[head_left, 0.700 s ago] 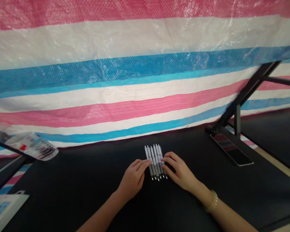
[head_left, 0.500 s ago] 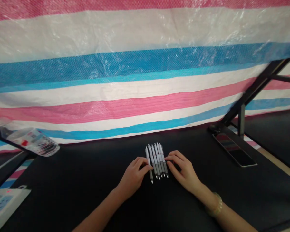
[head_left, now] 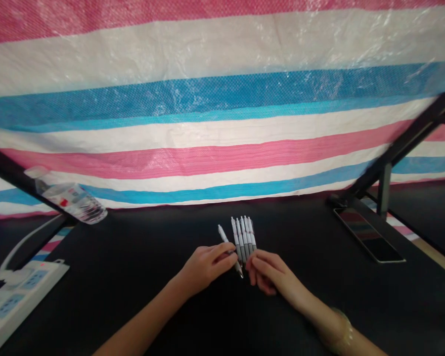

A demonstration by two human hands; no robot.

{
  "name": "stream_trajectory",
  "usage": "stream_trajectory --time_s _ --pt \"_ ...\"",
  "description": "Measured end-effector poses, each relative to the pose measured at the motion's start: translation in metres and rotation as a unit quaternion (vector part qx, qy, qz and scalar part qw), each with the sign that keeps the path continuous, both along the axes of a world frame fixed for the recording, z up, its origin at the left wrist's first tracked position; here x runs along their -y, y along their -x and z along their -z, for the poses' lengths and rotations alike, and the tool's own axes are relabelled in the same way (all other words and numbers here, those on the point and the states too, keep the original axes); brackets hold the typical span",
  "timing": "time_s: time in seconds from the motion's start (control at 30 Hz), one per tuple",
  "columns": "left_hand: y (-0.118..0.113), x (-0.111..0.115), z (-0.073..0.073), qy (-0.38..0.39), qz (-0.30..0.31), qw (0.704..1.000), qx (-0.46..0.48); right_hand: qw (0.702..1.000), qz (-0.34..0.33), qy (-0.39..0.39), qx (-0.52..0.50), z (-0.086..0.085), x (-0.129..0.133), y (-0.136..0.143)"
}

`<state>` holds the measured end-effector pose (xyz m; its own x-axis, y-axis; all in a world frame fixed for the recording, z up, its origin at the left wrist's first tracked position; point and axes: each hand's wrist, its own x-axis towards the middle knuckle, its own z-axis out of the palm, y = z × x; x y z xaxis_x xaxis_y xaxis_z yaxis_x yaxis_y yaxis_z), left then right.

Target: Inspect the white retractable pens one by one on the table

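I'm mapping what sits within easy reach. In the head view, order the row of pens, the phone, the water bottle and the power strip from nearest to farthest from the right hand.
From the right hand:
1. Row of pens, touching its fingertips, just ahead.
2. Phone, lying flat to the right.
3. Water bottle, on its side, far left by the striped tarp.
4. Power strip, at the left edge.
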<state>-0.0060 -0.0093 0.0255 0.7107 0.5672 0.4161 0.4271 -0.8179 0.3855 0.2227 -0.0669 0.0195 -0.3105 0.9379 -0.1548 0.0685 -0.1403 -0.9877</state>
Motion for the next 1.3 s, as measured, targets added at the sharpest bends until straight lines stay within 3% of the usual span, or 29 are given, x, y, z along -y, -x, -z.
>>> stream_trajectory --time_s 0.07,0.13,0.23,0.3,0.33,0.4,0.5,0.57,0.6,0.9,1.1,1.3 --pt "-0.001 0.006 -0.003 0.022 -0.01 0.999 0.033 0.977 -0.092 0.146 -0.127 0.002 0.007 0.011" --pt "-0.001 0.012 -0.003 0.01 0.01 0.999 0.039 0.942 -0.119 0.224 -0.219 0.005 0.013 0.02" --pt "-0.002 0.016 0.002 -0.003 0.044 0.995 0.085 0.915 -0.111 0.264 -0.285 0.008 0.016 0.026" --pt "-0.005 0.015 0.007 0.051 0.006 0.978 0.2 0.904 -0.117 0.279 -0.301 0.008 0.015 0.026" --pt "-0.008 0.014 0.009 0.119 -0.044 0.955 0.268 0.9 -0.125 0.287 -0.304 0.006 0.014 0.026" --pt "-0.013 0.008 0.01 0.288 -0.101 0.865 0.398 0.886 -0.146 0.313 -0.311 0.002 0.012 0.025" --pt "-0.019 -0.003 0.009 0.566 -0.041 0.723 0.394 0.862 -0.175 0.357 -0.314 -0.003 0.012 0.028" --pt "-0.02 -0.007 0.008 0.636 -0.026 0.666 0.389 0.848 -0.181 0.383 -0.318 -0.002 0.014 0.032" --pt "-0.02 -0.007 0.008 0.644 -0.03 0.656 0.393 0.843 -0.176 0.395 -0.32 -0.001 0.016 0.034" --pt "-0.014 -0.002 0.019 0.61 -0.11 0.697 0.361 0.866 -0.075 0.401 -0.291 0.023 0.029 0.053" --pt "-0.019 -0.003 0.022 0.642 -0.062 0.658 0.389 0.858 -0.038 0.379 -0.344 0.02 0.031 0.051" --pt "-0.016 -0.004 0.025 0.648 -0.044 0.65 0.395 0.841 -0.038 0.386 -0.378 0.023 0.03 0.049"
